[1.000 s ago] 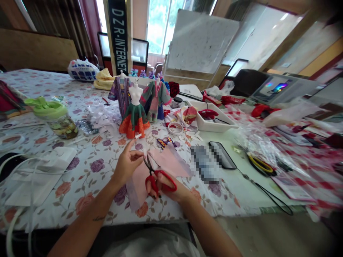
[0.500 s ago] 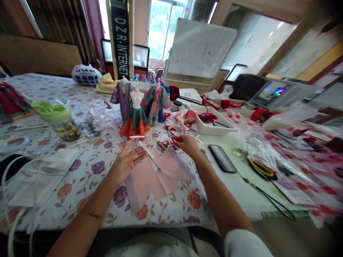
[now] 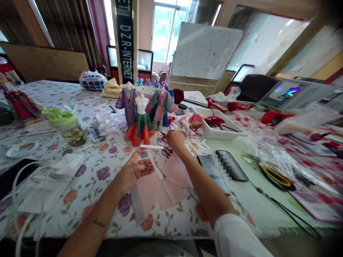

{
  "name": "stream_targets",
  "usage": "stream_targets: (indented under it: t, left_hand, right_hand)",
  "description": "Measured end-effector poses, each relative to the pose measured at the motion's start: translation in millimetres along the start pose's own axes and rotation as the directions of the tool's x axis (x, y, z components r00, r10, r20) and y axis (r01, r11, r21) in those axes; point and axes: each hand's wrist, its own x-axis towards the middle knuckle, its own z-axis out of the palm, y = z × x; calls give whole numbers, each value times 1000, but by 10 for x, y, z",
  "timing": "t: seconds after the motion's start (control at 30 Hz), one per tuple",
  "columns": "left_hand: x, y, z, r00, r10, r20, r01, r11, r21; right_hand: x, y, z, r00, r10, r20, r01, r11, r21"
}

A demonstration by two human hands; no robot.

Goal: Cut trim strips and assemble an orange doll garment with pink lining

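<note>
My left hand (image 3: pixel 134 171) pinches a narrow white strip (image 3: pixel 155 165) over a piece of pink fabric (image 3: pixel 163 184) lying on the flowered tablecloth (image 3: pixel 88 167). My right hand (image 3: pixel 175 140) reaches forward past the fabric, fingers closed around the red-handled scissors (image 3: pixel 166 135), whose tips show beside a small clear dish. Just beyond stands a small dress form in a green and orange skirt (image 3: pixel 139 125), with two more dressed doll forms (image 3: pixel 160 103) behind it.
A green-lidded jar (image 3: pixel 66 126) stands at the left. A white tray (image 3: pixel 222 125) with red items lies at the back right. Two phones (image 3: pixel 225 166) rest right of the fabric. Clear plastic, yellow-handled scissors (image 3: pixel 276 176) and a black cord lie further right.
My right hand carried the red scissors away from the pink fabric, forward toward the doll forms. My left hand kept the white strip. The camera view rose slightly.
</note>
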Motion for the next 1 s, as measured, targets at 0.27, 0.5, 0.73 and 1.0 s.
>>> stream_targets:
  t: [0.27,0.5,0.73,1.0]
  left_hand:
    - [-6,-17,24,1000,-14,17,13,999,36]
    - [-19,-41,50,997,-50,65,43,993,108]
    - [50,-181,-7,999,13,-49,3,949,315]
    - [30,-84,26,995,29,-92,-11,981,191]
  right_hand:
    - [-901,98,-80,982,-143,126,2,670,743]
    - [-1040,-4,-8,990,-113,81,-20,459,888]
    - [-1050,57,-21,949,-191,-252,310,712,630]
    - [-479,719,-423,960,204,-190,-19,728,685]
